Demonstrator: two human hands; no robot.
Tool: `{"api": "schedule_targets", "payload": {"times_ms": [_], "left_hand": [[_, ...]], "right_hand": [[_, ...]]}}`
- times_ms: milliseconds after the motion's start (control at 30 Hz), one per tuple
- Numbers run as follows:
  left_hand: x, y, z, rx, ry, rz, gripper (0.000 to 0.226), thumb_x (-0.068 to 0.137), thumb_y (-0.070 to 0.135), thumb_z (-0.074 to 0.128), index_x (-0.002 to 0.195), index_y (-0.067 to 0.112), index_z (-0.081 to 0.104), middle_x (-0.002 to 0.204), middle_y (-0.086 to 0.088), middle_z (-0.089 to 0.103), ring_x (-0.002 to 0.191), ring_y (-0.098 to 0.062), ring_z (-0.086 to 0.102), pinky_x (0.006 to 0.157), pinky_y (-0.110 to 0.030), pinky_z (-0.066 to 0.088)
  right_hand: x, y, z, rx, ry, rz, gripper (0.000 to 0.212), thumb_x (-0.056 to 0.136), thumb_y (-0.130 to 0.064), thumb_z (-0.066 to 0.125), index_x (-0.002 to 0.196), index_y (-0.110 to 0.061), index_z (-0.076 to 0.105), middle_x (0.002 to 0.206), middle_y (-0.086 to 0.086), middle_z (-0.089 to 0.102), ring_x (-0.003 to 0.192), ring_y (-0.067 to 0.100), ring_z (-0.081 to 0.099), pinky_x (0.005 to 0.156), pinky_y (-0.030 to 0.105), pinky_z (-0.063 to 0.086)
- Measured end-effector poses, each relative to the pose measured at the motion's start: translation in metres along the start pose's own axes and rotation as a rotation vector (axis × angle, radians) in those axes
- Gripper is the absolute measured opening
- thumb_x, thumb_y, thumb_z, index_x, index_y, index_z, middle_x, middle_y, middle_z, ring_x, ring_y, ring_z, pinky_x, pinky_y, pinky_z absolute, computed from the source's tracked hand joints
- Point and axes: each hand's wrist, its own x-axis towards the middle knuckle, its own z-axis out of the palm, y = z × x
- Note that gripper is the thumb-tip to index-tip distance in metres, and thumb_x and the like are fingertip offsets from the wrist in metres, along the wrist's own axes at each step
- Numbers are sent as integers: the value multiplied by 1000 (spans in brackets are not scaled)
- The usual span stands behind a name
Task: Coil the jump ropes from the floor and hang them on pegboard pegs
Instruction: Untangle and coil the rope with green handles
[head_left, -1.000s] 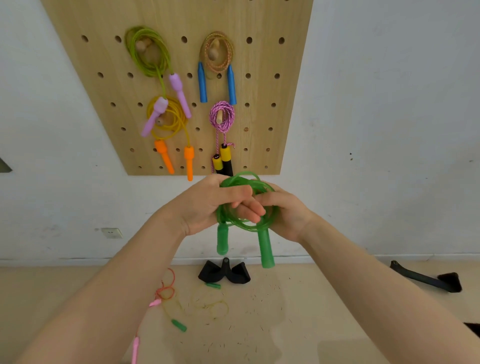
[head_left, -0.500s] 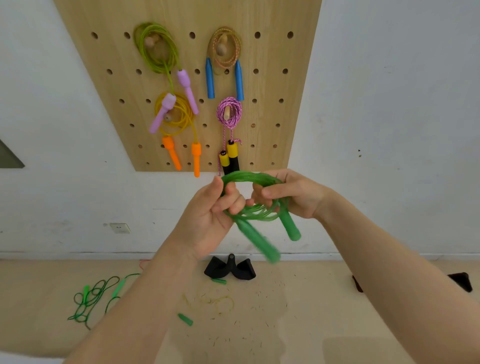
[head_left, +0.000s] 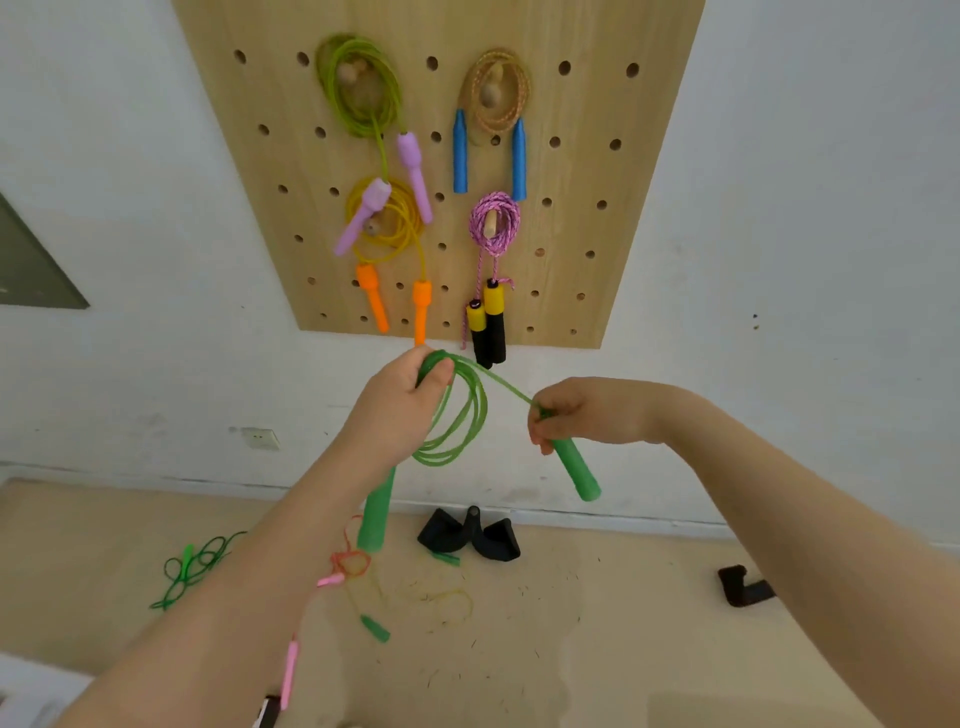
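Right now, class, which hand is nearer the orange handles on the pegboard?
Left. The left hand pinches the green coil just below the orange handles; the right hand is lower, off to their right.

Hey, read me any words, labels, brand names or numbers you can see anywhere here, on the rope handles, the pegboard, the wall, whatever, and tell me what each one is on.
None can be read.
Green jump rope and its handles: no print visible.
Hung ropes on the pegboard: handles show plain colours only.
Wall socket: no marking legible.
Black objects on the floor: no lettering visible.
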Motion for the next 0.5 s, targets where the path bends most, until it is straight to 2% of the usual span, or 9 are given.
{"api": "schedule_targets", "payload": {"times_ms": [33,100,167,233,300,400,500], "left_hand": [[3,-3,-1,20,-2,-15,27,98,30,39,89,11,55,54,5,37,48,-11,34,50,-29,28],[10,-9,-4,29,4,-58,29,98,31,39,88,9,54,54,3,36,48,-13,34,50,-29,28],[16,-14,-8,-29,-8,-102,27,98,30,39,83,13,52,53,3,35,46,-12,32,48,-28,26],[22,-16,-12,-187,-29,-141,25,99,28,41,78,19,51,52,4,32,41,-8,29,46,-26,24],[30,-18,-19,-400,-40,-209,22,99,24,42,79,22,53,58,3,34,37,-5,26,43,-23,25],[43,-26,-40,-731,-77,-294,17,98,19,43,94,17,59,76,1,52,37,-4,23,39,-15,27],[55,-36,-58,-820,-95,-301,19,97,20,45,103,11,60,86,-3,60,36,-2,28,38,-14,28]], "right_hand": [[1,-5,-3,19,58,-13,16,94,-20,47,86,-16,60,79,-6,65,75,14,55,74,27,45],[3,-16,-10,321,201,-77,19,96,-18,46,82,-13,60,73,-4,64,57,9,42,51,18,34],[10,-30,-14,756,329,-189,23,97,-14,44,79,-10,58,73,3,63,50,8,39,43,15,32],[24,-43,-11,987,470,-256,23,97,-11,44,80,-7,59,75,8,61,50,8,45,43,15,39],[41,-52,-2,978,634,-248,19,94,-8,49,83,-6,65,72,11,59,52,8,51,51,16,46],[60,-56,11,692,851,-246,11,88,-10,60,84,-8,71,63,4,58,50,2,47,54,14,41],[77,-67,19,499,906,-311,9,84,-10,65,88,-8,73,63,-4,57,48,2,47,51,11,39]]}}
